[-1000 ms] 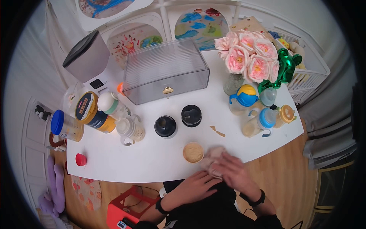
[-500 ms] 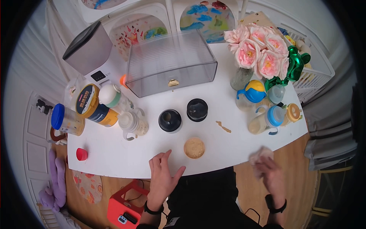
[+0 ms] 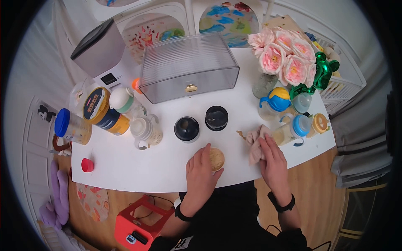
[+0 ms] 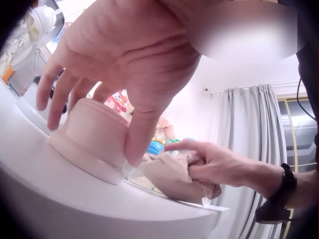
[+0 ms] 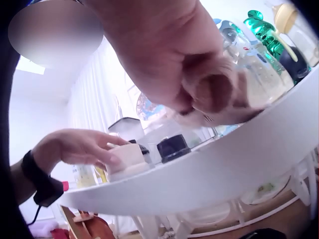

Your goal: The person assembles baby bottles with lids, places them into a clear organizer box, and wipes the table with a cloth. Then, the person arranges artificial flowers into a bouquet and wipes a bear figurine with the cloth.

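Right beside the person's front edge of the white table [image 3: 125,167], the tub of pale powder [image 3: 217,159] stands upright, with the left hand [image 3: 199,175] curved around its side, fingers spread wide and thumb against the wall. To the right of the tub, the right hand [image 3: 275,164] grips a crumpled beige cloth [image 3: 254,147], fingers bunched narrowly on it. A tan smear [image 3: 240,134] shows at the cloth's far-left edge. Two black-topped containers [image 3: 186,129] stand beyond the tub, and a red cup [image 3: 87,165] sits well to its left.
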Tool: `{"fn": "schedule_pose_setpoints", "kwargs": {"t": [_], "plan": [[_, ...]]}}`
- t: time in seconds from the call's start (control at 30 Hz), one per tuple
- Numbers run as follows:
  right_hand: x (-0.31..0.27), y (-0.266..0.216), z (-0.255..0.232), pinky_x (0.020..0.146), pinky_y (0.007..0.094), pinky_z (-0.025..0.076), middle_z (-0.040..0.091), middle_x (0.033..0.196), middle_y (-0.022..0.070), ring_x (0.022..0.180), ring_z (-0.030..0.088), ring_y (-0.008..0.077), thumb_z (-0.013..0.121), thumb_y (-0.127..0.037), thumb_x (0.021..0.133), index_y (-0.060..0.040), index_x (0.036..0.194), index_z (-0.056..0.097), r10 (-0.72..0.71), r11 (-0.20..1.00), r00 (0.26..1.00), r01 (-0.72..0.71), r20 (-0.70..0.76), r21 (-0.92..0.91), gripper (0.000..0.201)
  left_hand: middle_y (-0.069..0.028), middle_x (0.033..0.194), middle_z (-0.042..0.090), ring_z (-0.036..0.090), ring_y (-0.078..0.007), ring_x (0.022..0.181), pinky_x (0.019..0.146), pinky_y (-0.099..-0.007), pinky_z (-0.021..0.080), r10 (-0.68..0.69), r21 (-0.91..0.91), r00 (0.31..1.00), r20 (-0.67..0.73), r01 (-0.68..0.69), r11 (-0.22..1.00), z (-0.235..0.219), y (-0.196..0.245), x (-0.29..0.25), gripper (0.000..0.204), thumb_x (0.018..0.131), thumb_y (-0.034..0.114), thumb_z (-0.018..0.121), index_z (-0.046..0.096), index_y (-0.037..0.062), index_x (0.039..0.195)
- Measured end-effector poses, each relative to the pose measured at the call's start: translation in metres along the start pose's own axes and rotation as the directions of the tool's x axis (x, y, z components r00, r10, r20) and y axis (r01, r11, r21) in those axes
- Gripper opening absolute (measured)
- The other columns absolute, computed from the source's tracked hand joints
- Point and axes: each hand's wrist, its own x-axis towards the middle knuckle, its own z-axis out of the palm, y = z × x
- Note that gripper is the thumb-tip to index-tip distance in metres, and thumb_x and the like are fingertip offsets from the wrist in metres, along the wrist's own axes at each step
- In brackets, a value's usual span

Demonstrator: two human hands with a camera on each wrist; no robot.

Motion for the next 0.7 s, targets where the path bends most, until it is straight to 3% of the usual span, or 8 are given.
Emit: {"fn": "schedule_pose_setpoints", "kwargs": {"t": [0.03, 0.13, 0.27, 0.37, 0.47, 0.6, 0.67, 0.7], "plan": [[0.001, 0.000, 0.006, 0.102, 0.0488, 0.045, 0.047, 0.140, 0.0283, 0.123, 0.050, 0.0491, 0.063, 0.003, 0.077, -0.0050, 0.139, 0.046, 0.089, 0.993, 0.990, -0.097, 0.109, 0.064, 0.065, -0.0203, 0.128, 0.052, 0.053, -0.0378, 0.118, 0.102, -0.0451, 0.043, -0.018, -0.003, 1.000, 0.005, 0.018, 1.000, -0.001, -0.002, -0.001, 0.087, 0.071, 0.014, 0.085, 0.037, -0.0013, 0.142], [0.002, -0.012, 0.031, 0.107, 0.0484, 0.041, 0.042, 0.142, 0.0327, 0.126, 0.044, 0.0533, 0.059, 0.002, 0.081, -0.0054, 0.143, 0.041, 0.186, 0.983, 0.973, -0.182, 0.135, -0.036, 0.065, -0.0208, 0.124, 0.053, 0.056, -0.0379, 0.114, 0.097, -0.0443, 0.047, -0.104, -0.121, 0.988, -0.111, 0.091, 0.989, -0.024, -0.013, -0.012, 0.083, 0.071, 0.012, 0.084, 0.040, -0.0017, 0.140], [0.000, -0.037, 0.051, 0.107, 0.0500, 0.041, 0.036, 0.144, 0.0357, 0.128, 0.040, 0.0558, 0.059, 0.003, 0.082, -0.0056, 0.147, 0.035, 0.183, 0.983, 0.968, -0.176, 0.174, -0.055, 0.070, -0.0204, 0.125, 0.053, 0.055, -0.0355, 0.116, 0.099, -0.0409, 0.046, -0.288, -0.198, 0.933, -0.215, 0.247, 0.949, -0.067, -0.040, -0.047, 0.082, 0.072, 0.014, 0.084, 0.040, -0.0012, 0.140], [-0.008, -0.069, 0.062, 0.111, 0.0511, 0.034, 0.034, 0.144, 0.0371, 0.128, 0.036, 0.0580, 0.059, -0.002, 0.084, -0.0012, 0.148, 0.031, 0.043, 0.997, 0.966, -0.026, 0.255, -0.072, 0.070, -0.0201, 0.132, 0.051, 0.055, -0.0329, 0.119, 0.100, -0.0399, 0.046, -0.462, -0.208, 0.842, -0.280, 0.416, 0.885, -0.088, -0.064, -0.072, 0.084, 0.072, 0.014, 0.085, 0.039, -0.0011, 0.141], [-0.016, -0.106, 0.072, 0.109, 0.0539, 0.036, 0.037, 0.144, 0.0343, 0.126, 0.045, 0.0537, 0.053, -0.009, 0.086, -0.0038, 0.148, 0.037, -0.101, 0.982, 0.951, 0.143, 0.294, -0.125, 0.064, -0.0201, 0.133, 0.051, 0.055, -0.0324, 0.119, 0.099, -0.0394, 0.047, -0.543, -0.194, 0.761, -0.356, 0.508, 0.839, -0.107, -0.068, -0.086, 0.085, 0.072, 0.014, 0.085, 0.039, 0.0002, 0.142], [-0.017, -0.153, 0.089, 0.108, 0.0546, 0.038, 0.041, 0.142, 0.0313, 0.125, 0.047, 0.0521, 0.054, -0.013, 0.087, -0.0033, 0.145, 0.041, -0.271, 0.957, 0.925, 0.289, 0.267, -0.028, 0.060, -0.0186, 0.136, 0.050, 0.055, -0.0299, 0.121, 0.099, -0.0403, 0.048, -0.564, -0.280, 0.699, -0.439, 0.490, 0.825, -0.113, -0.077, -0.102, 0.086, 0.073, 0.013, 0.084, 0.037, 0.0015, 0.144], [-0.011, -0.172, 0.102, 0.105, 0.0532, 0.042, 0.047, 0.136, 0.0270, 0.121, 0.052, 0.0475, 0.058, -0.015, 0.087, -0.0037, 0.136, 0.049, -0.581, 0.781, 0.802, 0.499, 0.142, 0.375, 0.052, -0.0180, 0.138, 0.048, 0.054, -0.0287, 0.121, 0.100, -0.0402, 0.048, -0.551, -0.282, 0.709, -0.440, 0.474, 0.834, -0.115, -0.086, -0.113, 0.088, 0.073, 0.011, 0.083, 0.036, 0.0021, 0.146], [-0.012, -0.183, 0.104, 0.105, 0.0532, 0.042, 0.047, 0.136, 0.0270, 0.121, 0.052, 0.0475, 0.058, -0.015, 0.087, -0.0037, 0.136, 0.049, -0.581, 0.780, 0.802, 0.500, 0.140, 0.377, 0.052, -0.0181, 0.139, 0.047, 0.053, -0.0286, 0.122, 0.101, -0.0400, 0.047, -0.560, -0.318, 0.695, -0.452, 0.461, 0.829, -0.118, -0.082, -0.115, 0.088, 0.073, 0.010, 0.083, 0.035, 0.0026, 0.146]]}}
